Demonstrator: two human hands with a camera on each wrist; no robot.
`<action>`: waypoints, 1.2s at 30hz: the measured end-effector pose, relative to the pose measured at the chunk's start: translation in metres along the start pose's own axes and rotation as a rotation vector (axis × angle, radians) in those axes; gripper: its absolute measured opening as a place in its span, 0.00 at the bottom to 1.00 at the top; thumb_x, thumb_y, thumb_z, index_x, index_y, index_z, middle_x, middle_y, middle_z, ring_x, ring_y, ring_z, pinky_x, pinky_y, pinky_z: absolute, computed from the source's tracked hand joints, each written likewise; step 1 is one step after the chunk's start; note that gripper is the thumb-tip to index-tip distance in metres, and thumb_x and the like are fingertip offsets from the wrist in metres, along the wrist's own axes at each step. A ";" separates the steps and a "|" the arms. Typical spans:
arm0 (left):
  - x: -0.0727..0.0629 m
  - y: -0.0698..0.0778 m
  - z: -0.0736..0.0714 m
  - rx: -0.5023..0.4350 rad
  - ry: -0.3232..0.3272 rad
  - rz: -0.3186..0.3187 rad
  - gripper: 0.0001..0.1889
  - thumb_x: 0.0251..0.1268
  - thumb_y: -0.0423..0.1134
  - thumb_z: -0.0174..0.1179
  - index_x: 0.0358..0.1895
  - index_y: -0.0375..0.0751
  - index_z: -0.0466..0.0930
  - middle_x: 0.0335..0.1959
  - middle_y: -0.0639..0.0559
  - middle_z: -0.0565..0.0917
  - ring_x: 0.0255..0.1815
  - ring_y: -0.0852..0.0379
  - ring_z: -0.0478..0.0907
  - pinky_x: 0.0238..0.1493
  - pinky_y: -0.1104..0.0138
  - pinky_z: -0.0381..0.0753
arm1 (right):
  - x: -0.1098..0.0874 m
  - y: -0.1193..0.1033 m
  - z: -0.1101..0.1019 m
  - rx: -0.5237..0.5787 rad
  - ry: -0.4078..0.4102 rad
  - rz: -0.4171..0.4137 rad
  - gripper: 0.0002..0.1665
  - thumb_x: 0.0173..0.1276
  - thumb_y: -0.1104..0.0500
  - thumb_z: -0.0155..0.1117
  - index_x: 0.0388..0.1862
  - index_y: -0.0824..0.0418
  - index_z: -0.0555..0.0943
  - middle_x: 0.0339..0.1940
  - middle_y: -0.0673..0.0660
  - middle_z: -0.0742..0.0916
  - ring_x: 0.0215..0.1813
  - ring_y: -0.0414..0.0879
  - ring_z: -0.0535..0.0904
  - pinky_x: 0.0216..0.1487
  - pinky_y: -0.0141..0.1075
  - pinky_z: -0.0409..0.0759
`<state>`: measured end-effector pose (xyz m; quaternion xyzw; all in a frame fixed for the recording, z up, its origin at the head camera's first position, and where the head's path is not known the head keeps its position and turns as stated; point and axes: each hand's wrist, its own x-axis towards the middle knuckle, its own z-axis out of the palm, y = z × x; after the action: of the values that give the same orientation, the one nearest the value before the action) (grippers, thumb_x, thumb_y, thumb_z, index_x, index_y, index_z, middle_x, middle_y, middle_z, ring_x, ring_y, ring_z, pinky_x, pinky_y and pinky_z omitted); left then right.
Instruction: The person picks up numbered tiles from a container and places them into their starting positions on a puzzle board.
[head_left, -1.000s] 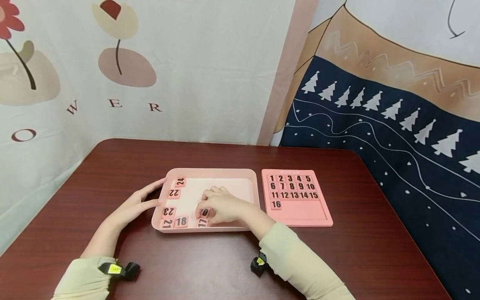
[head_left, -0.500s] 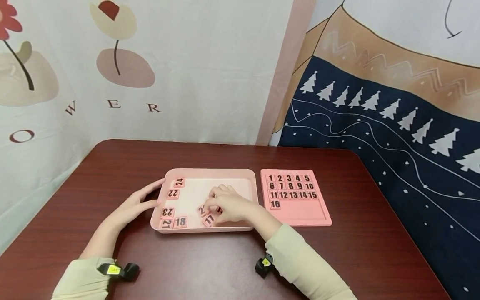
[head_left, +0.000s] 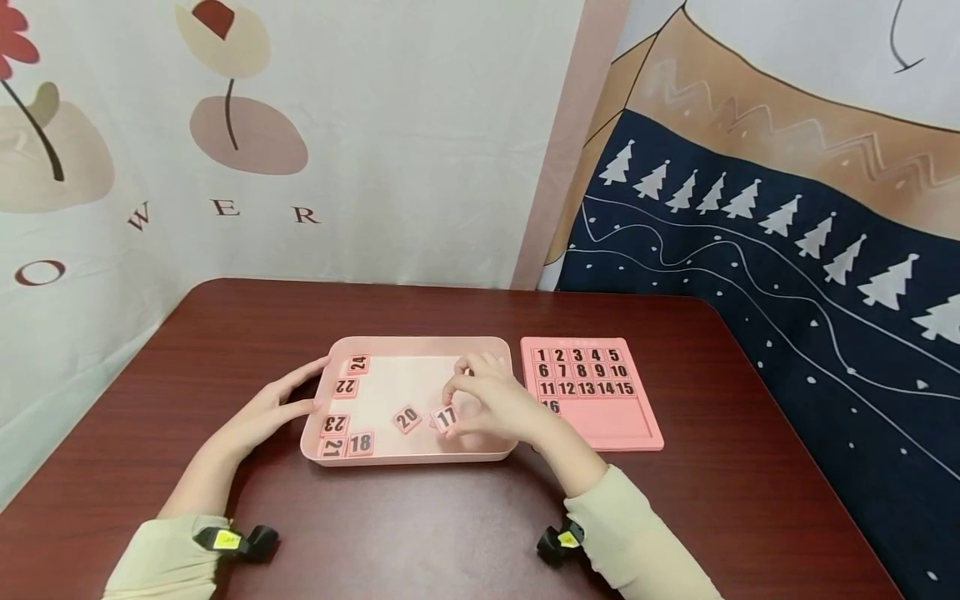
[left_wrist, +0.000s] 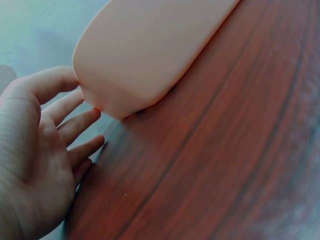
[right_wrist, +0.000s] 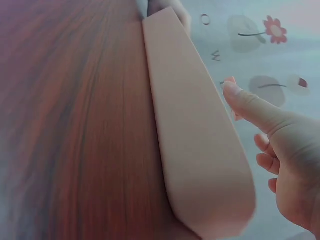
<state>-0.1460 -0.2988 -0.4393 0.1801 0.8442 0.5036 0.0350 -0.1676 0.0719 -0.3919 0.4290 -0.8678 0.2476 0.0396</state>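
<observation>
Tile 17 [head_left: 445,417] moved right, reading nearly upright.

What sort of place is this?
Perhaps a cloth-lined indoor corner for tabletop activities, though the wider room is out of view. The clues: a wood-grain table, a flower-printed cloth hanging behind it, and a pink number board on top.

Tile 17 [head_left: 445,418] now in R grip [head_left: 493,403]
</observation>
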 end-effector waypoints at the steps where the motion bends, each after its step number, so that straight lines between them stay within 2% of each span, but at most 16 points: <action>1: 0.000 0.000 0.000 -0.001 0.000 0.006 0.32 0.68 0.36 0.58 0.74 0.42 0.58 0.72 0.40 0.59 0.67 0.75 0.52 0.57 0.83 0.52 | -0.004 0.001 -0.002 0.006 0.015 0.003 0.19 0.46 0.45 0.79 0.33 0.46 0.80 0.41 0.46 0.70 0.50 0.46 0.64 0.54 0.45 0.59; 10: 0.001 -0.003 0.001 0.002 0.002 0.029 0.32 0.68 0.35 0.57 0.74 0.40 0.58 0.72 0.38 0.60 0.67 0.76 0.53 0.57 0.83 0.52 | -0.042 0.020 -0.018 0.027 0.094 0.070 0.19 0.45 0.45 0.80 0.32 0.44 0.79 0.39 0.45 0.69 0.47 0.45 0.62 0.49 0.44 0.60; 16: 0.002 -0.003 0.001 0.008 0.007 0.032 0.32 0.68 0.35 0.58 0.73 0.39 0.58 0.71 0.38 0.60 0.66 0.76 0.53 0.57 0.83 0.52 | -0.064 0.039 -0.029 0.007 0.145 0.117 0.20 0.45 0.45 0.80 0.34 0.45 0.80 0.38 0.49 0.72 0.45 0.45 0.63 0.48 0.44 0.59; 24: 0.001 -0.002 0.001 0.001 0.005 0.039 0.32 0.68 0.34 0.58 0.73 0.39 0.58 0.71 0.37 0.60 0.66 0.76 0.53 0.57 0.84 0.52 | -0.093 0.063 -0.039 0.015 0.166 0.218 0.19 0.45 0.47 0.80 0.35 0.44 0.80 0.43 0.47 0.72 0.53 0.48 0.63 0.53 0.51 0.57; 30: 0.001 -0.003 0.000 0.003 0.004 0.041 0.32 0.68 0.34 0.57 0.73 0.39 0.58 0.71 0.37 0.60 0.66 0.76 0.53 0.57 0.84 0.52 | -0.109 0.079 -0.043 0.016 0.194 0.269 0.20 0.45 0.48 0.81 0.35 0.47 0.81 0.43 0.51 0.73 0.52 0.50 0.64 0.53 0.51 0.57; 36: 0.001 -0.002 0.000 0.003 0.004 0.033 0.32 0.68 0.35 0.57 0.73 0.39 0.58 0.71 0.38 0.60 0.66 0.76 0.53 0.57 0.83 0.52 | -0.120 0.093 -0.042 0.010 0.189 0.352 0.20 0.45 0.49 0.81 0.35 0.47 0.81 0.49 0.56 0.75 0.56 0.55 0.64 0.57 0.54 0.57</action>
<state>-0.1475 -0.2990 -0.4411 0.1928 0.8419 0.5034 0.0247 -0.1693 0.2259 -0.4253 0.2455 -0.9206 0.2944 0.0747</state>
